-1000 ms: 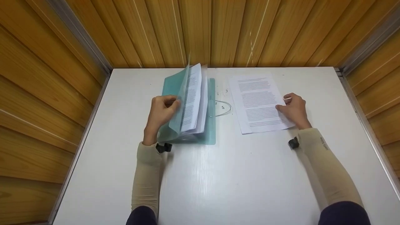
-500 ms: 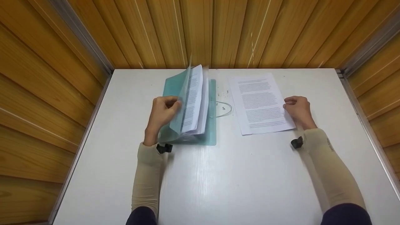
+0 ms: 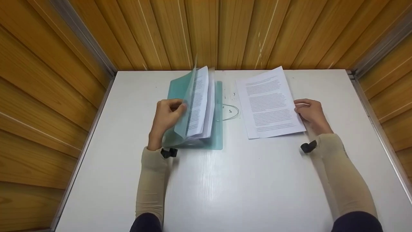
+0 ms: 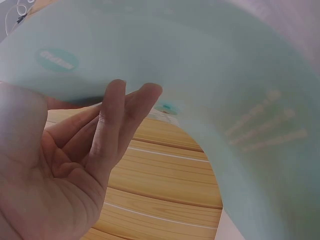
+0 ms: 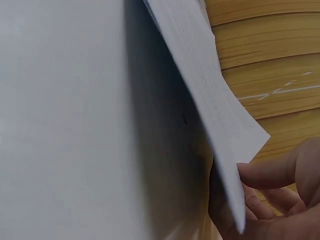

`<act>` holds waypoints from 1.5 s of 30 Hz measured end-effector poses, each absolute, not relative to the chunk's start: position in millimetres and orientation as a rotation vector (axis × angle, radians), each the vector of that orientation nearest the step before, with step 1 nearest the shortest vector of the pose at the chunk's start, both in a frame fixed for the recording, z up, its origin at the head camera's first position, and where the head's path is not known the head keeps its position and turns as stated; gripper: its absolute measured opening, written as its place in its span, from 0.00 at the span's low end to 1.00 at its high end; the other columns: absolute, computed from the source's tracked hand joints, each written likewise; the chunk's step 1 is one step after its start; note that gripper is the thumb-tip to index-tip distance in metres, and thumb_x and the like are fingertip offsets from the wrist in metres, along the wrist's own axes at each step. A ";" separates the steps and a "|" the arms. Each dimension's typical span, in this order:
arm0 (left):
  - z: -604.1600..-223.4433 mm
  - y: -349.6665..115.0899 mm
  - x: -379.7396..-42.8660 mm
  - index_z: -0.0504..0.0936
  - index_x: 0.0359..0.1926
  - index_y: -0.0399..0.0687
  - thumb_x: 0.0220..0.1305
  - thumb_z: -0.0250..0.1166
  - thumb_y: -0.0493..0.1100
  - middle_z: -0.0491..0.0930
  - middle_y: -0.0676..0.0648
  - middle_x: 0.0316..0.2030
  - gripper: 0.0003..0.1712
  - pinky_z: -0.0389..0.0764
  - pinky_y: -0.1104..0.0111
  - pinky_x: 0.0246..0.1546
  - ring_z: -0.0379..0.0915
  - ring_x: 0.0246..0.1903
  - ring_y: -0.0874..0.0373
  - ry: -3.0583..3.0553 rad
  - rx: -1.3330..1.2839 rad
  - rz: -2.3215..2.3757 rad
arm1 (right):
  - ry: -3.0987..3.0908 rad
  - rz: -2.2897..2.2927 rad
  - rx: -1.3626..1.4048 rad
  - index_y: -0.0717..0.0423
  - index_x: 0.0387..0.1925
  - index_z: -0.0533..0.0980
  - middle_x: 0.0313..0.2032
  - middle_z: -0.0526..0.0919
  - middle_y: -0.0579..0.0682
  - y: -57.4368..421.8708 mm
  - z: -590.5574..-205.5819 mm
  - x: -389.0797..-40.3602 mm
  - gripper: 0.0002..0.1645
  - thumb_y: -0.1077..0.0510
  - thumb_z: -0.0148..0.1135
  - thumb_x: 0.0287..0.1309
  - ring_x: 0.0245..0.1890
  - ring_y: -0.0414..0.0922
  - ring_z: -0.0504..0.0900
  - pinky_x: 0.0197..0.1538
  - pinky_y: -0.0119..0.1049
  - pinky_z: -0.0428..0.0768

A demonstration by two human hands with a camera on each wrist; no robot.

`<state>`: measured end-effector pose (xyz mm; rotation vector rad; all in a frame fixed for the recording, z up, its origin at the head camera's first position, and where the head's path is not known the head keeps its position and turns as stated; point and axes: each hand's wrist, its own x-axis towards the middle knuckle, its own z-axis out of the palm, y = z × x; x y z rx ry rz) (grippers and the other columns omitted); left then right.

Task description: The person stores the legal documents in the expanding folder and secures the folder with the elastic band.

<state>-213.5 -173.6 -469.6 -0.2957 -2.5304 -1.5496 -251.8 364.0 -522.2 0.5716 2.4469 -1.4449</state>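
A green translucent folder (image 3: pixel 218 138) lies on the left half of the table, its front cover (image 4: pixel 150 45) raised. My left hand (image 3: pixel 165 116) pinches that cover's left edge between thumb and fingers. Printed sheets (image 3: pixel 199 106) stand tilted inside the folder, beside the cover. To the right is a stack of printed paper (image 3: pixel 267 103), its right side lifted off the table. My right hand (image 3: pixel 311 114) pinches the stack's right edge; in the right wrist view the thumb (image 5: pixel 267 174) presses on one face of the bent paper, fingers partly hidden behind it.
A thin looped cord (image 3: pixel 237 111) extends from the folder's right edge toward the paper stack, with small dark specks around it. The white table (image 3: pixel 225 183) meets wood-plank walls (image 3: pixel 235 32) at the back and sides.
My right hand has shifted slightly right and raised the right side of the paper stack, so its far right corner stands higher. My left hand and the folder have stayed in place.
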 end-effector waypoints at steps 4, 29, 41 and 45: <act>-469.7 -174.1 -213.2 0.91 0.50 0.34 0.69 0.67 0.36 0.92 0.40 0.40 0.14 0.83 0.70 0.36 0.88 0.34 0.52 -2.533 -0.291 -1.550 | 2.398 -1.545 0.604 0.59 0.73 0.73 0.41 0.86 0.35 365.7 -522.5 -250.8 0.30 0.64 0.61 0.72 0.45 0.33 0.81 0.45 0.22 0.79; -469.4 -171.5 -212.3 0.91 0.50 0.34 0.70 0.66 0.37 0.92 0.40 0.41 0.14 0.86 0.62 0.39 0.90 0.36 0.51 -2.538 -0.274 -1.555 | 2.187 -1.847 0.595 0.57 0.72 0.73 0.41 0.86 0.34 362.6 -510.1 -226.4 0.29 0.64 0.63 0.73 0.41 0.35 0.86 0.42 0.29 0.84; -469.8 -172.1 -211.0 0.92 0.50 0.36 0.70 0.67 0.37 0.92 0.41 0.40 0.13 0.84 0.66 0.37 0.88 0.34 0.52 -2.538 -0.259 -1.571 | 2.017 -2.067 0.542 0.59 0.67 0.75 0.41 0.89 0.38 351.0 -509.2 -219.5 0.25 0.69 0.62 0.72 0.42 0.36 0.87 0.44 0.28 0.84; -469.2 -172.3 -210.5 0.92 0.50 0.35 0.69 0.67 0.37 0.92 0.41 0.40 0.13 0.84 0.66 0.37 0.89 0.35 0.52 -2.539 -0.261 -1.570 | 1.978 -2.111 0.514 0.58 0.64 0.77 0.41 0.90 0.39 347.2 -510.1 -217.0 0.22 0.70 0.62 0.71 0.42 0.36 0.87 0.44 0.28 0.84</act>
